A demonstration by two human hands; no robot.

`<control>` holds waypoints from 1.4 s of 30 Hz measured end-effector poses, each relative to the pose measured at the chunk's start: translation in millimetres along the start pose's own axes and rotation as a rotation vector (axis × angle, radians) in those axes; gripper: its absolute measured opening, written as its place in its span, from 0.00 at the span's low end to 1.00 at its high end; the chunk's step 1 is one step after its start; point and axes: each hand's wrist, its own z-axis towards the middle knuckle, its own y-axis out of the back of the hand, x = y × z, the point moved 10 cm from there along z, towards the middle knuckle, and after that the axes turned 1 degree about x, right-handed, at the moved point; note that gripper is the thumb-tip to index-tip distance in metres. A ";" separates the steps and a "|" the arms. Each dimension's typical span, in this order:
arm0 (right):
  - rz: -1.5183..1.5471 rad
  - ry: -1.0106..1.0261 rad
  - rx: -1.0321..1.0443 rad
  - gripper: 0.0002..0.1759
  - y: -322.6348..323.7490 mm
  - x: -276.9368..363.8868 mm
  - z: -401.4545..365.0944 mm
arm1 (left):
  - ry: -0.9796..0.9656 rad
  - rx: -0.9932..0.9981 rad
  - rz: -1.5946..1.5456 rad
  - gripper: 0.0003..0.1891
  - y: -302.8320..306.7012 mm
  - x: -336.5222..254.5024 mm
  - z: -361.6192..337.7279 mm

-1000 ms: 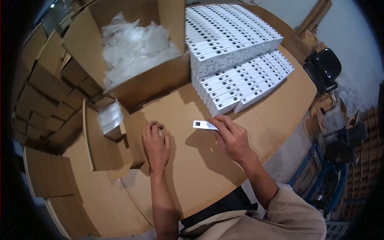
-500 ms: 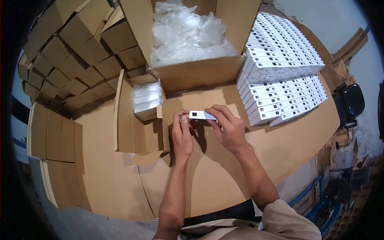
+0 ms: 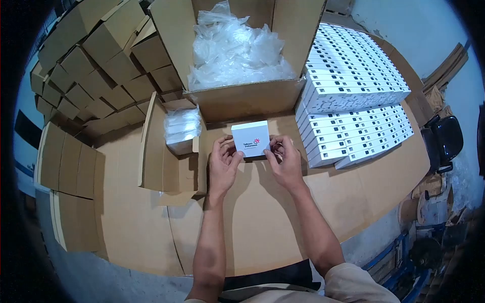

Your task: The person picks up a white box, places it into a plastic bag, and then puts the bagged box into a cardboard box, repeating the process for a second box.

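Note:
A small white box [image 3: 251,137] with a red logo and dark lettering faces up in front of me, above the cardboard-covered table. My left hand [image 3: 223,164] grips its left edge, thumb at the lower left corner. At the right edge, my right hand [image 3: 285,160] holds it between thumb and fingers. Left of my hands stands an open cardboard carton [image 3: 156,156] with several plastic-wrapped packs [image 3: 183,126] in its far part. The near part of that carton shows its bare bottom.
A large open carton [image 3: 247,98] beyond my hands holds clear plastic bags [image 3: 237,50]. Stacked white boxes [image 3: 353,91] stand at the right. Many brown cartons [image 3: 101,65] are piled at the far left, with more [image 3: 68,161] at the left edge. A black chair [image 3: 444,139] is far right.
The white box has turned from its narrow side to its broad face with the logo. My right hand has shifted from the top edge to the box's right side.

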 end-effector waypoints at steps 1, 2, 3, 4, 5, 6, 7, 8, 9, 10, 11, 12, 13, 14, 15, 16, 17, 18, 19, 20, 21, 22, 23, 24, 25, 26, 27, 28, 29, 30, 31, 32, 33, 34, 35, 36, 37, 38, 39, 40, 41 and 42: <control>-0.012 -0.030 0.026 0.13 0.2 -3.7 -0.4 | -0.011 -0.001 0.055 0.21 -1.7 0.0 -0.2; -0.022 -0.061 0.052 0.14 0.4 -7.6 -0.3 | -0.022 -0.002 0.113 0.21 -2.3 0.5 -0.5; -0.031 -0.091 0.078 0.15 -0.8 -9.7 -0.5 | -0.034 -0.003 0.171 0.22 -2.9 -0.9 -0.8; -0.048 -0.087 0.072 0.16 0.2 -10.1 -1.5 | -0.035 -0.003 0.253 0.21 -2.5 -2.2 -2.0; -0.065 -0.080 0.066 0.16 1.0 -10.2 -1.0 | -0.040 -0.004 0.333 0.21 -2.1 -5.0 -2.7; -0.084 -0.071 0.061 0.16 1.3 -9.9 0.3 | -0.046 -0.007 0.412 0.20 -2.3 -8.6 -2.8; -0.116 -0.042 0.060 0.17 1.2 -7.8 0.8 | -0.059 -0.012 0.451 0.20 -2.5 -11.9 -3.4; -0.149 -0.013 0.058 0.17 1.2 -5.9 0.9 | -0.071 -0.018 0.489 0.19 -3.0 -14.7 -3.9; -0.182 0.014 0.058 0.17 1.3 -3.4 0.4 | -0.081 -0.024 0.527 0.19 -3.2 -16.3 -4.6; -0.186 -0.011 0.068 0.17 1.0 -5.7 -0.2 | -0.088 -0.023 0.550 0.19 -3.0 -16.4 -5.2; -0.188 -0.034 0.077 0.18 0.8 -7.5 -0.2 | -0.097 -0.022 0.575 0.18 -2.3 -16.6 -5.1; -0.190 -0.058 0.086 0.18 0.3 -9.5 0.1 | -0.106 -0.019 0.599 0.18 -2.3 -18.1 -4.9; -0.187 -0.052 0.088 0.18 0.0 -9.2 0.4 | -0.092 -0.026 0.588 0.18 -1.3 -18.3 -5.1; -0.186 -0.047 0.090 0.18 0.3 -8.9 0.7 | -0.078 -0.030 0.576 0.18 -1.3 -19.3 -5.6; -0.184 -0.043 0.091 0.18 0.9 -8.8 0.7 | -0.063 -0.034 0.564 0.17 -1.6 -19.3 -6.0; -0.190 -0.048 0.091 0.18 1.3 -9.3 0.2 | -0.057 -0.022 0.560 0.17 -2.1 -18.5 -5.9; -0.197 -0.053 0.090 0.18 1.3 -9.4 0.1 | -0.052 -0.009 0.556 0.17 -1.7 -18.1 -5.4; -0.203 -0.056 0.089 0.18 1.7 -9.2 0.4 | -0.048 0.002 0.551 0.17 -1.5 -17.8 -4.6; -0.199 -0.057 0.090 0.18 2.0 -8.8 0.4 | -0.050 0.002 0.558 0.17 -0.2 -16.3 -3.9; -0.195 -0.058 0.092 0.19 2.1 -8.4 0.2 | -0.052 0.000 0.564 0.17 1.7 -12.8 -3.3; -0.190 -0.058 0.095 0.19 2.0 -8.3 0.1 | -0.054 -0.004 0.571 0.17 1.9 -12.6 -3.2; -0.181 -0.060 0.095 0.19 2.1 -9.1 0.2 | -0.049 -0.002 0.574 0.17 1.9 -12.6 -3.6; -0.172 -0.062 0.095 0.19 2.0 -10.4 0.3 | -0.044 -0.002 0.578 0.17 1.8 -13.3 -4.0; -0.163 -0.064 0.096 0.19 1.8 -10.1 0.4 | -0.038 -0.001 0.582 0.17 1.6 -13.8 -4.5; -0.169 -0.069 0.095 0.19 2.1 -9.9 0.3 | -0.055 -0.003 0.585 0.17 1.2 -14.9 -4.7; -0.175 -0.073 0.094 0.19 2.8 -9.4 0.2 | -0.072 -0.005 0.588 0.17 0.9 -15.7 -4.8; -0.181 -0.077 0.093 0.19 3.1 -8.9 0.5 | -0.090 -0.007 0.591 0.17 0.7 -16.6 -4.9; -0.175 -0.098 0.111 0.19 1.8 -11.6 0.7 | -0.065 0.005 0.589 0.18 1.2 -13.4 -4.4; -0.169 -0.119 0.128 0.19 1.1 -14.3 1.0 | -0.040 0.017 0.585 0.20 2.3 -10.5 -3.8; -0.162 -0.139 0.146 0.19 0.3 -16.1 0.9 | -0.015 0.029 0.582 0.21 1.9 -9.4 -3.4; -0.140 -0.124 0.159 0.21 0.1 -13.8 0.2 | -0.064 0.002 0.534 0.22 0.1 -15.4 -4.7; -0.117 -0.107 0.171 0.22 0.2 -10.9 -0.6 | -0.114 -0.025 0.486 0.23 -3.5 -21.3 -6.8; -0.092 -0.091 0.183 0.23 -0.2 -8.4 -1.3 | -0.164 -0.051 0.439 0.25 -4.7 -30.0 -9.0; -0.080 -0.039 0.172 0.25 1.1 -5.8 -1.7 | -0.209 -0.079 0.499 0.26 -3.2 -39.0 -11.2; -0.069 0.014 0.160 0.26 2.2 -5.6 -2.6 | -0.254 -0.107 0.559 0.27 -1.9 -48.7 -14.0; -0.057 0.069 0.149 0.28 3.3 -5.1 -3.1 | -0.301 -0.136 0.618 0.28 -1.5 -59.8 -16.8; -0.053 0.045 0.146 0.29 3.9 -13.4 -3.4 | -0.342 -0.151 0.667 0.28 -4.4 -72.8 -20.8; -0.049 0.026 0.145 0.30 4.1 -20.3 -3.3 | -0.386 -0.169 0.715 0.28 -9.1 -87.5 -26.1; -0.043 0.010 0.143 0.31 3.9 -21.4 -2.1 | -0.433 -0.187 0.765 0.28 -13.7 -98.4 -29.3; 0.001 -0.004 0.137 0.31 4.2 -21.7 -1.8 | -0.488 -0.205 0.723 0.22 -17.6 -104.0 -30.3; 0.044 -0.018 0.131 0.31 4.6 -22.5 -2.4 | -0.470 -0.219 0.667 0.20 -21.3 -106.3 -25.1; 0.086 -0.032 0.128 0.31 4.9 -22.9 -2.2 | -0.453 -0.233 0.610 0.18 -26.1 -110.2 -19.0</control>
